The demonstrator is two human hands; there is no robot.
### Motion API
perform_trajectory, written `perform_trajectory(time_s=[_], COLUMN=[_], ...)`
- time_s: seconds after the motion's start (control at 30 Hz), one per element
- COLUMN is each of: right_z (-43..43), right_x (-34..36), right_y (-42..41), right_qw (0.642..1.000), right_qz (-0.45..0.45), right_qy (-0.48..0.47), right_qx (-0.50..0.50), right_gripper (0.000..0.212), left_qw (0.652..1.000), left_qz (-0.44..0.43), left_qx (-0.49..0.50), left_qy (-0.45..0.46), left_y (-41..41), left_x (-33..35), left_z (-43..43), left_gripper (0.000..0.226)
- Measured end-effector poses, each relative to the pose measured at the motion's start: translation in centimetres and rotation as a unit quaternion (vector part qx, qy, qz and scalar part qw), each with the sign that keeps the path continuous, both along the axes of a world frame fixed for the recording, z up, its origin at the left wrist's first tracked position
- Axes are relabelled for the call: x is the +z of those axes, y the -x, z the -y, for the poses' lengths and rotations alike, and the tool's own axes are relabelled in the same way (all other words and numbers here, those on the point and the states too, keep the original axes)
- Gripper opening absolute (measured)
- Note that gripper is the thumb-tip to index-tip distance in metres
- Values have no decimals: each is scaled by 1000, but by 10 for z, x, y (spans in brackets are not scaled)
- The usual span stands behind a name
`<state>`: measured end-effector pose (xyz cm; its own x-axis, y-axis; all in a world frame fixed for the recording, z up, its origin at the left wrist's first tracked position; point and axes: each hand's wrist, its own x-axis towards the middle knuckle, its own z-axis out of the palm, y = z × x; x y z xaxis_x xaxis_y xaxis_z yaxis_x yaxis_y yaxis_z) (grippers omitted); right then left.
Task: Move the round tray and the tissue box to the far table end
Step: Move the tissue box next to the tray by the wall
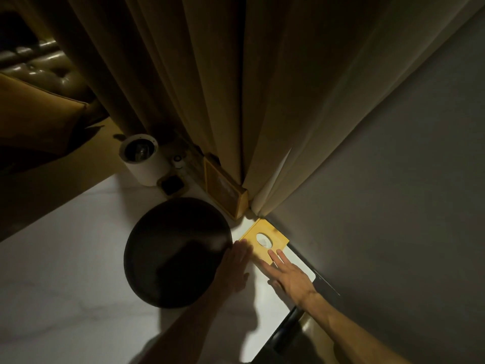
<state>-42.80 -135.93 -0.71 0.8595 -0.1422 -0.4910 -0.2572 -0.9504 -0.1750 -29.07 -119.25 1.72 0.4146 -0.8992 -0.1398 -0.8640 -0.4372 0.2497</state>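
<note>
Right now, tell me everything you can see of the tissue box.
The tissue box is a flat yellow box, wood-like in look, with an oval opening in its top where white tissue shows. It lies flat on the white table, close to the corner by the curtain and the grey wall. The right hand rests fingertips on its near edge; the left hand lies along its left side, between it and the dark round tray. Neither hand grips it.

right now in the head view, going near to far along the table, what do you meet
right hand → tissue box → framed picture → white cylindrical container → curtain
</note>
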Motion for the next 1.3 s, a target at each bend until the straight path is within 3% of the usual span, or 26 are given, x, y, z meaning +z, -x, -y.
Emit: perform_trajectory(time_s=[0.17,0.3,0.5,0.63,0.73,0.9,1.03,1.13,1.23,1.3], right_z=[5,4,-14,-13,-14,-15,-5,5,7,4], right_x=[2,3,-1,-3,-2,8,14,18,23,26], right_y=[-5,-6,-4,-2,-4,-9,-13,-14,-16,-18], right_qw=[1000,999,988,983,982,981,975,974,972,970], right_qz=[-10,-40,-45,-52,-54,-49,-52,-80,-93,-95], right_qy=[-4,12,54,45,38,34,35,37,18,17], right_qx=[-3,-12,-139,-171,-178,-184,-213,-211,-216,-223], right_gripper=[61,60,71,74,76,81,73,75,66,65], left_qw=[999,1000,995,991,991,992,989,990,988,990], left_qz=[-27,-9,0,-33,-4,-27,-16,-4,-12,-39], left_qx=[-10,2,61,105,131,119,136,140,135,105], left_qy=[21,-11,-80,-77,-40,-28,-49,-26,-69,-87], left_y=[-9,-11,0,2,3,6,6,10,12,10], left_x=[-2,-4,-3,-8,-9,-6,-3,-8,-5,-8], left_z=[3,5,10,13,16,20,24,24,26,28], left_gripper=[82,73,102,85,75,94,61,64,59,73])
